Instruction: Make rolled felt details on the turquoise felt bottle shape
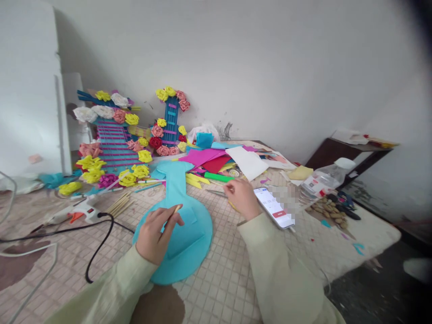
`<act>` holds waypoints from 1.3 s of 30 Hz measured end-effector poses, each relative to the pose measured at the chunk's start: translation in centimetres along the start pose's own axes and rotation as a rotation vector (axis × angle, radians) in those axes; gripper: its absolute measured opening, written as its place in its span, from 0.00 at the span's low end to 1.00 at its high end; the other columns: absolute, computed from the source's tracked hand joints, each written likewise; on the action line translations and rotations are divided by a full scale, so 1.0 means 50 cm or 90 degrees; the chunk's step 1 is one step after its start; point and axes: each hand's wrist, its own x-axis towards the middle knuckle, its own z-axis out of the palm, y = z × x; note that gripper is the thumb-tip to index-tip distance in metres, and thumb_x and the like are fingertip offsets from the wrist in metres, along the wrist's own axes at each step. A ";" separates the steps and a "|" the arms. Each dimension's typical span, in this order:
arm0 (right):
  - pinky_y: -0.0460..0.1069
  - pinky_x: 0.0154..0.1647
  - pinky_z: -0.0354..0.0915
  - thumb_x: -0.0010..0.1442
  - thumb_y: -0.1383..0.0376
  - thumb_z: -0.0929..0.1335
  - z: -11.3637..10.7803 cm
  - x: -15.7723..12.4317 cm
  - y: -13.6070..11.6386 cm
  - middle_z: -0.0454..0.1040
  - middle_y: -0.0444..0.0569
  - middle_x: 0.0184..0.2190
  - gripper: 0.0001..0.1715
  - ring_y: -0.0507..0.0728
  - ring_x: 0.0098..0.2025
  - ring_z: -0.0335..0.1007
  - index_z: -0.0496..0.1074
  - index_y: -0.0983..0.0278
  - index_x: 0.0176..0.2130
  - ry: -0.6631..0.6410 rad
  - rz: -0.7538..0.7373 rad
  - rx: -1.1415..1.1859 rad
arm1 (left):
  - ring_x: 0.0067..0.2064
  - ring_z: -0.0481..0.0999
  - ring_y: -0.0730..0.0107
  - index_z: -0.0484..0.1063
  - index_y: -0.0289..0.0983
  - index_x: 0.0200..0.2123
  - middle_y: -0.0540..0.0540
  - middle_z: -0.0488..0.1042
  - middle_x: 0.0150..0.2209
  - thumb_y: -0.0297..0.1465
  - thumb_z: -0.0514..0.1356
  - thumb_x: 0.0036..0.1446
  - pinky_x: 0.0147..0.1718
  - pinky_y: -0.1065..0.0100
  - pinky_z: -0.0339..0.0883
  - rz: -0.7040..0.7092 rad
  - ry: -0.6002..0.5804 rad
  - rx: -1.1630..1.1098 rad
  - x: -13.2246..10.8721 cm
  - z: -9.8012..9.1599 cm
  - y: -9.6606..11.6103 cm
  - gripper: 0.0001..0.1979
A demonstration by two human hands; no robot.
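Observation:
My left hand (pixel 155 236) is over a light-blue guitar-shaped piece (pixel 202 220), a round body with a long neck lying flat. Its fingers are closed around a small wooden stick (pixel 177 208), of which only the pale end shows. My right hand (pixel 243 198) is to the right of the neck, fingers curled at a pair of scissors (pixel 216 193). Grey blades point left from the fingertips and a bit of yellow handle shows beneath; the hand hides the rest. Just beyond those fingers lies a green tube (pixel 218 177).
A hot glue gun (pixel 81 211) with a black cord and bamboo sticks (pixel 118 208) lie left. Behind stand flower-trimmed stick crafts (pixel 116 144) and coloured paper sheets (pixel 205 157). On the right are a phone (pixel 274 208), plastic bottle (pixel 327 180) and peanuts (pixel 329 211).

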 end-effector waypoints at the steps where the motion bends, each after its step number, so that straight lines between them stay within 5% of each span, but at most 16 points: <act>1: 0.51 0.38 0.60 0.54 0.64 0.65 0.000 0.003 0.028 0.73 0.52 0.30 0.08 0.59 0.38 0.67 0.72 0.65 0.27 -0.030 0.031 -0.029 | 0.35 0.74 0.66 0.72 0.39 0.39 0.49 0.78 0.29 0.34 0.49 0.58 0.37 0.65 0.63 -0.033 -0.005 -0.015 0.001 -0.001 0.003 0.13; 4: 0.48 0.28 0.59 0.45 0.65 0.70 0.006 0.001 0.093 0.71 0.48 0.21 0.07 0.57 0.28 0.68 0.70 0.64 0.20 -0.103 0.065 -0.058 | 0.39 0.74 0.65 0.73 0.39 0.30 0.49 0.78 0.31 0.37 0.48 0.58 0.39 0.65 0.64 -0.123 -0.022 -0.043 0.001 -0.003 0.010 0.15; 7: 0.46 0.27 0.59 0.47 0.64 0.69 0.014 0.001 0.116 0.72 0.47 0.22 0.06 0.55 0.28 0.68 0.71 0.64 0.22 -0.116 0.079 -0.073 | 0.39 0.74 0.65 0.72 0.39 0.29 0.49 0.78 0.30 0.38 0.47 0.57 0.38 0.65 0.65 -0.167 -0.029 -0.070 0.000 -0.001 0.011 0.16; 15: 0.50 0.46 0.58 0.56 0.65 0.64 0.064 0.108 0.073 0.69 0.57 0.44 0.17 0.60 0.48 0.63 0.67 0.67 0.46 -0.097 0.017 -0.097 | 0.38 0.75 0.66 0.70 0.38 0.28 0.49 0.77 0.28 0.36 0.50 0.56 0.41 0.65 0.64 -0.122 -0.021 -0.109 0.002 0.009 -0.008 0.12; 20: 0.57 0.49 0.58 0.58 0.61 0.64 0.105 0.168 0.050 0.68 0.53 0.44 0.15 0.59 0.47 0.63 0.67 0.68 0.44 -0.166 -0.038 -0.080 | 0.38 0.75 0.66 0.70 0.38 0.30 0.48 0.77 0.30 0.36 0.49 0.56 0.39 0.67 0.65 -0.150 -0.035 -0.108 0.002 0.006 -0.017 0.13; 24: 0.57 0.50 0.56 0.57 0.63 0.65 0.091 0.178 0.049 0.68 0.55 0.43 0.13 0.59 0.48 0.63 0.68 0.69 0.40 -0.165 -0.038 -0.023 | 0.36 0.74 0.67 0.69 0.37 0.37 0.50 0.76 0.27 0.36 0.48 0.57 0.38 0.67 0.65 -0.188 -0.027 -0.133 0.001 0.002 -0.019 0.13; 29: 0.53 0.49 0.55 0.60 0.65 0.61 0.025 0.160 0.041 0.66 0.61 0.44 0.10 0.61 0.49 0.61 0.66 0.70 0.40 -0.081 -0.020 0.144 | 0.35 0.74 0.66 0.69 0.37 0.38 0.49 0.75 0.27 0.36 0.48 0.57 0.38 0.67 0.65 -0.184 -0.029 -0.160 0.002 -0.001 -0.010 0.13; 32: 0.50 0.36 0.62 0.64 0.57 0.52 -0.002 0.132 0.012 0.69 0.53 0.31 0.19 0.55 0.33 0.67 0.62 0.67 0.39 -0.073 -0.006 0.307 | 0.33 0.74 0.67 0.69 0.37 0.38 0.50 0.75 0.26 0.36 0.49 0.57 0.36 0.67 0.64 -0.181 -0.030 -0.178 0.002 -0.001 -0.004 0.13; 35: 0.46 0.22 0.61 0.62 0.49 0.45 -0.010 0.088 -0.035 0.64 0.44 0.20 0.28 0.51 0.20 0.62 0.59 0.64 0.38 -0.121 -0.004 0.484 | 0.31 0.73 0.68 0.68 0.37 0.39 0.50 0.73 0.24 0.36 0.49 0.57 0.36 0.68 0.64 -0.185 -0.023 -0.201 0.001 0.002 -0.005 0.13; 39: 0.44 0.22 0.61 0.57 0.49 0.60 -0.003 0.029 -0.096 0.64 0.43 0.23 0.20 0.49 0.22 0.63 0.59 0.63 0.37 -0.246 -0.044 0.749 | 0.29 0.71 0.68 0.68 0.37 0.39 0.50 0.72 0.24 0.36 0.49 0.57 0.36 0.66 0.64 -0.198 -0.009 -0.265 -0.002 0.009 -0.013 0.13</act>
